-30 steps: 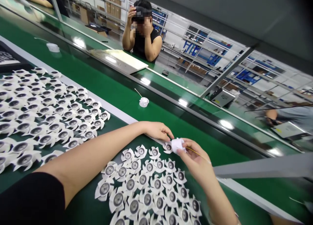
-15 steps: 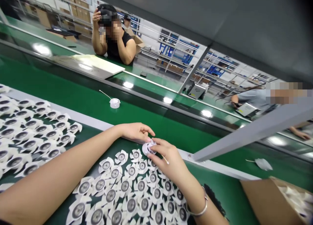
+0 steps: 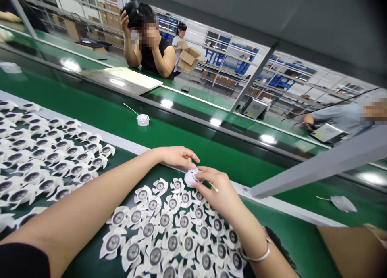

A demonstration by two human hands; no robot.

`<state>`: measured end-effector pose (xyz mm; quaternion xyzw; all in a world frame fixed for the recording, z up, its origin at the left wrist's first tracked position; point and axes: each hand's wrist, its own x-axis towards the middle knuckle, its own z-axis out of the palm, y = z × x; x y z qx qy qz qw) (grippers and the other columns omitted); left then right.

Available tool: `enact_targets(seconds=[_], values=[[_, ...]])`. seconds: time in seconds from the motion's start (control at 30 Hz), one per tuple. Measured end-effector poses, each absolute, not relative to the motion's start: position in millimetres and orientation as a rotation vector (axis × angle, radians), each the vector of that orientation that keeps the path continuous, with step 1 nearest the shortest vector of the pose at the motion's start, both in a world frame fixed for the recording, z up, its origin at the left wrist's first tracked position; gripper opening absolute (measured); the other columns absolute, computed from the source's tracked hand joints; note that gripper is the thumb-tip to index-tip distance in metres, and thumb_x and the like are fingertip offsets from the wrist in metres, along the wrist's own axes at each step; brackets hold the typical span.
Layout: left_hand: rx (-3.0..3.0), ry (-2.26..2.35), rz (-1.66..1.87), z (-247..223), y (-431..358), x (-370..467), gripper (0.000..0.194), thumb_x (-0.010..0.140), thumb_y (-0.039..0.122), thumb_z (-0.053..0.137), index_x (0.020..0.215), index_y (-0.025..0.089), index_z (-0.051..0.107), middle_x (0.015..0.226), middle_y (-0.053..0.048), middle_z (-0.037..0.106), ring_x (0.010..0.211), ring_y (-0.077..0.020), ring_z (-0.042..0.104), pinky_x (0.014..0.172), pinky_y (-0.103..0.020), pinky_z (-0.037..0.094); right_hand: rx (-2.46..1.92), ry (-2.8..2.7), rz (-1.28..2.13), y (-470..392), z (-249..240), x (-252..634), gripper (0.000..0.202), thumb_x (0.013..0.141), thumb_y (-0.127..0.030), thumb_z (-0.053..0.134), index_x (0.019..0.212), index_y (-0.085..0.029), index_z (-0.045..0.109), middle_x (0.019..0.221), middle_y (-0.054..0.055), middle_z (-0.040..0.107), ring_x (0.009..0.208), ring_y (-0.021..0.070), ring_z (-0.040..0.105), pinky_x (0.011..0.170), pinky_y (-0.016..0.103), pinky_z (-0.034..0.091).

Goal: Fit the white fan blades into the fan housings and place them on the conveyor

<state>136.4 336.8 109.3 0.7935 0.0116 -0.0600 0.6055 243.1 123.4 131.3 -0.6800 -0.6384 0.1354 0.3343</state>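
A small white round plastic housing (image 3: 191, 178) is between my two hands, just above the near edge of the green belt. My right hand (image 3: 219, 189) grips it from the right with thumb and fingers, and a thin white lead (image 3: 213, 186) sticks out past those fingers. From the far left side, my left hand (image 3: 178, 157) has its curled fingertips on the housing's upper rim. Part of the housing is hidden by fingers. Below my hands, many white fan impellers (image 3: 172, 242) with grey ringed hubs lie on the green table.
More impellers (image 3: 39, 153) cover the left side. On the green belt (image 3: 105, 118) rest a similar housing with a lead (image 3: 143, 120) and a white piece (image 3: 343, 203). A slanted grey post (image 3: 302, 165) and a cardboard box (image 3: 347, 249) stand right. People sit across the belt.
The view has shifted, so the table scene sits further right. My hands stay together on the housing, which is turned slightly. Another white piece on the belt enters at far left.
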Motion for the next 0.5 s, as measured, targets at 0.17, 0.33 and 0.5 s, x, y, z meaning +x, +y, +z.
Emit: enact_targets(seconds=[0.17, 0.33, 0.5], values=[[1.77, 0.01, -0.241, 104, 338, 137, 0.079, 0.054, 0.036, 0.093, 0.125, 0.024, 0.06, 0.088, 0.003, 0.058, 0.064, -0.0099, 0.05, 0.06, -0.023, 0.039, -1.745, -1.277, 0.599, 124, 120, 251, 0.02, 0.074, -0.031, 0.074, 0.093, -0.022, 0.077, 0.111, 0.009, 0.072, 0.103, 0.0275, 0.068, 0.093, 0.043, 0.054], [1.846, -0.007, -0.227, 103, 336, 136, 0.072, 0.055, 0.038, 0.092, 0.12, 0.024, 0.065, 0.082, 0.004, 0.056, 0.06, -0.0089, 0.045, 0.055, -0.022, 0.034, -1.718, -1.132, 0.695, 125, 112, 257, 0.027, 0.073, -0.039, 0.074, 0.091, -0.02, 0.076, 0.109, 0.01, 0.073, 0.097, 0.0265, 0.071, 0.089, 0.042, 0.057], [1.939, -0.015, -0.2, 107, 334, 134, 0.068, 0.049, 0.039, 0.094, 0.111, 0.023, 0.07, 0.079, 0.004, 0.055, 0.057, -0.0089, 0.041, 0.05, -0.022, 0.029, -1.668, -1.082, 0.711, 128, 110, 256, 0.029, 0.073, -0.043, 0.073, 0.089, -0.019, 0.075, 0.101, 0.01, 0.075, 0.091, 0.0266, 0.072, 0.084, 0.041, 0.059]])
